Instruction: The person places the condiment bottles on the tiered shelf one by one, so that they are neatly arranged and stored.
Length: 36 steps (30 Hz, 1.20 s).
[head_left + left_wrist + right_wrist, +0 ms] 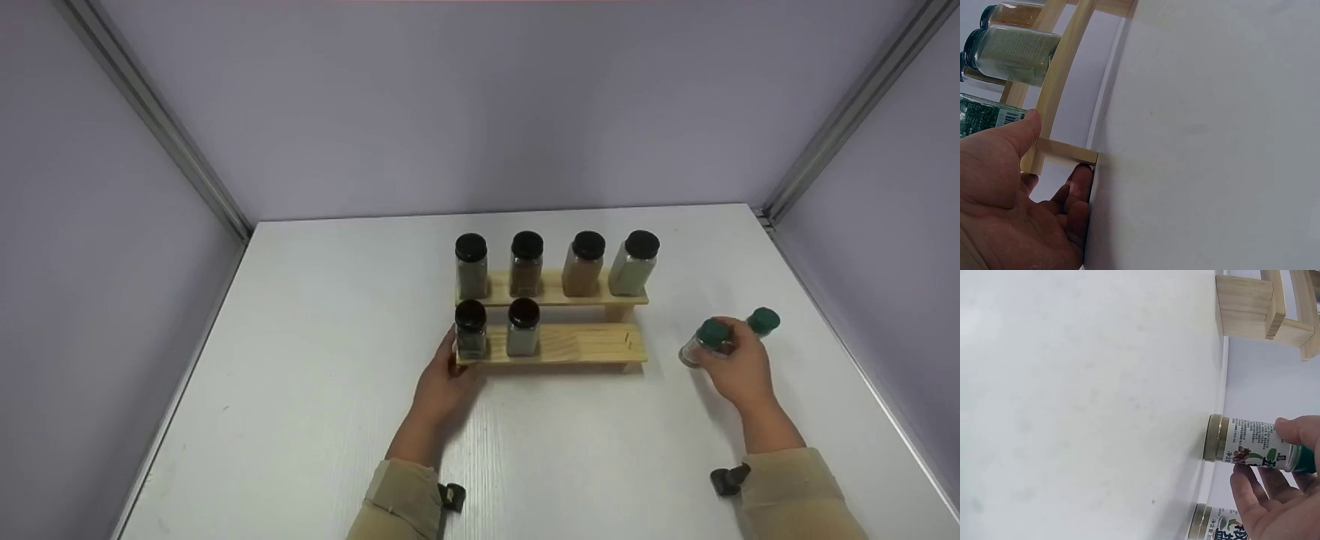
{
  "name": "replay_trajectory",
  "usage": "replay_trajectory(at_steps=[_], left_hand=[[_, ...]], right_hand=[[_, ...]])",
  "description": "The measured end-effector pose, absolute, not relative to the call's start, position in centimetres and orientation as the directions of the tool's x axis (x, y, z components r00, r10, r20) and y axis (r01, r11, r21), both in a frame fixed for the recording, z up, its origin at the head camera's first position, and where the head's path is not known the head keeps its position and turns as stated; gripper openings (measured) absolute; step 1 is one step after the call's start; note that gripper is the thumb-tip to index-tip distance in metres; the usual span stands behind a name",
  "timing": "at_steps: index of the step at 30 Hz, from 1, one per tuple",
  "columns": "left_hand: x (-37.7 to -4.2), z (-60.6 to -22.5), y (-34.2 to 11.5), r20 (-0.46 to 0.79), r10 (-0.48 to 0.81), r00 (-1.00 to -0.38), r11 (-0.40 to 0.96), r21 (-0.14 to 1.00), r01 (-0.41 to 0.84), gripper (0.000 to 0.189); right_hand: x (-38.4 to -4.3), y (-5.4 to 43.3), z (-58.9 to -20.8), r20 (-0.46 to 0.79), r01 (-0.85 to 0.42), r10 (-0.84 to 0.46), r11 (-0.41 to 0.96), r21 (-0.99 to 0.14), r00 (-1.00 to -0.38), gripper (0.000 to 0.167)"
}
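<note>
A two-tier wooden spice rack (592,345) stands mid-table, with my left hand (444,384) gripping the left end of its lower tier. The left wrist view shows the thumb (1028,126) against the front board and fingers curled by the rack's leg (1067,151). To the right of the rack, my right hand (742,373) pinches a green-lidded spice jar (1252,443) between thumb and fingers. This jar is roughly upright, its base at or near the tabletop. A second green-lidded jar (764,322) stands just behind the right hand, partly hidden by it.
Several black-capped spice jars (526,262) line the upper tier. On the lower tier, two more black-capped jars (523,328) sit at the left, with bare wood to their right. Walls enclose the white table (300,337) at the back and sides.
</note>
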<state>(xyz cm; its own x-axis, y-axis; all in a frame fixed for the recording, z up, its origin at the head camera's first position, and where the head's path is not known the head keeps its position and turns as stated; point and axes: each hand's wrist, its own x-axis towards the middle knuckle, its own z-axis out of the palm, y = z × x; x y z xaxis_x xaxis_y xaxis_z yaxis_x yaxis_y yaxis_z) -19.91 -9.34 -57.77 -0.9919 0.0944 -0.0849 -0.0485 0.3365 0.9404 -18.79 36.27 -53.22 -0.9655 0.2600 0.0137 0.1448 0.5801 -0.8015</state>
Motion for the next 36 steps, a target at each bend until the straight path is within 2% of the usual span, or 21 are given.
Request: replay_trajectory(at_steps=[4, 15, 26, 36], left_hand=[[-19.9, -57.8, -9.4, -0.07, 0.106, -0.992, 0.329, 0.944, -0.031, 0.082], [-19.9, -57.7, -9.4, -0.068, 0.104, -0.992, 0.34, 0.94, -0.028, 0.082], [-19.7, -57.5, -9.2, -0.112, 0.073, -0.991, 0.322, 0.943, -0.083, 0.081], [-19.9, -57.6, -9.4, -0.069, 0.087, -0.994, 0.388, 0.921, -0.03, 0.08]], right_hand=[[-18.5, 36.0, -53.2, 0.031, 0.124, 0.247, 0.589, -0.798, -0.969, 0.06], [-18.0, 33.9, -51.8, 0.048, 0.096, 0.214, 0.613, -0.784, -0.976, 0.058], [-18.2, 30.8, -49.1, 0.212, -0.089, 0.143, 0.589, -0.803, -0.967, 0.05], [-19.6, 27.5, -48.4, 0.256, -0.169, 0.066, 0.593, -0.787, -0.964, 0.049]])
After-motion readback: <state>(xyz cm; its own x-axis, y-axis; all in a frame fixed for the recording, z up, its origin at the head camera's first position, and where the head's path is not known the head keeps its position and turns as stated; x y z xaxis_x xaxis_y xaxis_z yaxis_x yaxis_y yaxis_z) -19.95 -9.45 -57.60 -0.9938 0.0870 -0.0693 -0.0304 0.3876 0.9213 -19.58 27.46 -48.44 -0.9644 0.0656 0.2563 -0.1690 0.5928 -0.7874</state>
